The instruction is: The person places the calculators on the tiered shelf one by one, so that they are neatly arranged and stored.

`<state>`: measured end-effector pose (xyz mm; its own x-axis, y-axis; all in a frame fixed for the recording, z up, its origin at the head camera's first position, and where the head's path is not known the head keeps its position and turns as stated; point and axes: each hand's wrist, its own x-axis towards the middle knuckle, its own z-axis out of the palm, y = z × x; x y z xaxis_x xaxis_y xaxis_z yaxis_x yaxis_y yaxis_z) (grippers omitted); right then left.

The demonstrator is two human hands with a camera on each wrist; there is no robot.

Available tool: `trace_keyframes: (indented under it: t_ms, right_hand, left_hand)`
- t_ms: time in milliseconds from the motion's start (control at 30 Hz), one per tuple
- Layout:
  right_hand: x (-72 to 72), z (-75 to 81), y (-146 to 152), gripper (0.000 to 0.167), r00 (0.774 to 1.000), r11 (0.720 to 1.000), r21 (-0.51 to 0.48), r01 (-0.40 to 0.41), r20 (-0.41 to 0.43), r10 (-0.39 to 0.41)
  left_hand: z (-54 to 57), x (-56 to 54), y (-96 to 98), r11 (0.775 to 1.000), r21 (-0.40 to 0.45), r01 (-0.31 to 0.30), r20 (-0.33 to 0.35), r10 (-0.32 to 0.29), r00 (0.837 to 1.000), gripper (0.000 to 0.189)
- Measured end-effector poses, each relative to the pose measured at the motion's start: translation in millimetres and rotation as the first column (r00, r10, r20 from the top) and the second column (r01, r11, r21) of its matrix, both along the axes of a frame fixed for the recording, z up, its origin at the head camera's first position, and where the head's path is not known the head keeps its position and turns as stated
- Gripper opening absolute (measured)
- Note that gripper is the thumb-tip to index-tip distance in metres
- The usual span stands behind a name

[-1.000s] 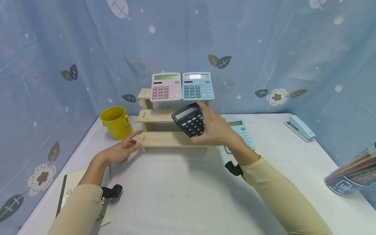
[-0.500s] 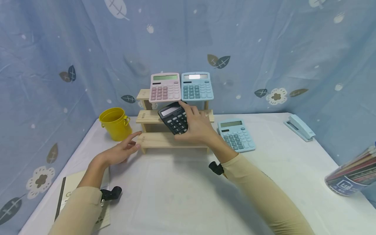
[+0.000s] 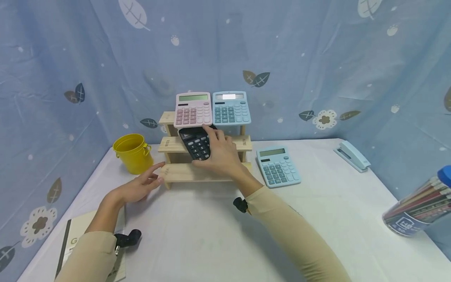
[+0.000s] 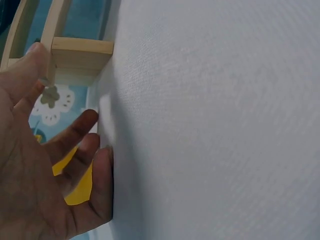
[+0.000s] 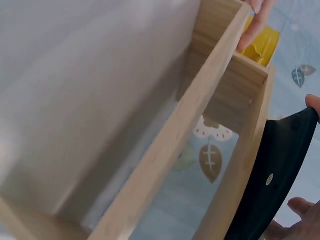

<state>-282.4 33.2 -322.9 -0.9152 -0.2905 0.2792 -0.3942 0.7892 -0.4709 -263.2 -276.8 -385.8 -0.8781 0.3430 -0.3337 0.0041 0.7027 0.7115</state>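
In the head view my right hand (image 3: 222, 154) grips a black calculator (image 3: 199, 144), tilted over the middle step of a three-step wooden shelf (image 3: 197, 172). The right wrist view shows the calculator's dark edge (image 5: 277, 172) against a wooden board, with fingertips at both ends. A pink calculator (image 3: 193, 109) and a blue calculator (image 3: 231, 108) lean side by side on the top step, the pink one just above the black one. My left hand (image 3: 135, 188) rests its fingertips on the left end of the bottom step, its fingers loosely spread, as the left wrist view (image 4: 40, 165) shows.
A second blue calculator (image 3: 278, 166) lies right of the shelf. A yellow bucket (image 3: 134, 154) stands at its left. Farther right are a light blue stapler (image 3: 352, 156) and a tub of pencils (image 3: 415, 207). A notebook (image 3: 79, 227) lies under the left forearm.
My right hand has carried the black calculator leftward, from the shelf's right part to its middle step below the pink calculator. The left hand stays at the shelf's left end.
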Motion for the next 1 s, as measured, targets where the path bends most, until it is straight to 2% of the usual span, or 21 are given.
trace_keyframes:
  t_ms: [200, 333, 433, 600, 733, 833, 1000]
  right_hand:
    - [-5.3, -6.0, -17, 0.118, 0.997, 0.996, -0.039, 0.075, -0.025, -0.076]
    - [-6.8, -8.9, -23, 0.122, 0.993, 0.995, 0.000, 0.100, -0.061, -0.100]
    - [-6.4, -9.7, -23, 0.121, 0.997, 0.998, 0.016, 0.054, -0.064, -0.053]
    - [-6.7, -8.7, -16, 0.114, 0.998, 0.997, -0.039, -0.061, -0.032, 0.060]
    - [-9.6, -9.9, -15, 0.113, 0.995, 0.995, -0.050, -0.092, -0.031, 0.090]
    - [-11.9, -12.6, -20, 0.115, 0.997, 0.998, -0.041, -0.052, -0.064, 0.050]
    - [-13.0, -18.3, -39, 0.114, 0.994, 0.997, -0.045, 0.064, -0.090, -0.068]
  left_hand:
    - [-0.2, 0.3, -1.0, 1.000, -0.006, -0.011, 0.010, 0.011, 1.000, 0.079]
    - [-0.3, -1.2, -1.3, 1.000, -0.008, 0.003, 0.010, -0.003, 1.000, 0.079]
    - [-1.0, -2.8, -2.7, 1.000, -0.015, 0.006, 0.016, -0.005, 1.000, 0.078]
    - [-2.8, -4.1, -4.8, 0.999, -0.030, 0.023, 0.009, -0.023, 1.000, 0.078]
    - [-3.4, -4.0, -3.5, 0.999, -0.038, 0.028, -0.001, -0.028, 1.000, 0.077]
    - [-3.8, -4.2, -1.5, 0.999, -0.037, 0.011, 0.000, -0.011, 1.000, 0.077]
    - [-3.0, -4.5, -1.8, 0.999, -0.039, 0.013, 0.001, -0.013, 1.000, 0.077]
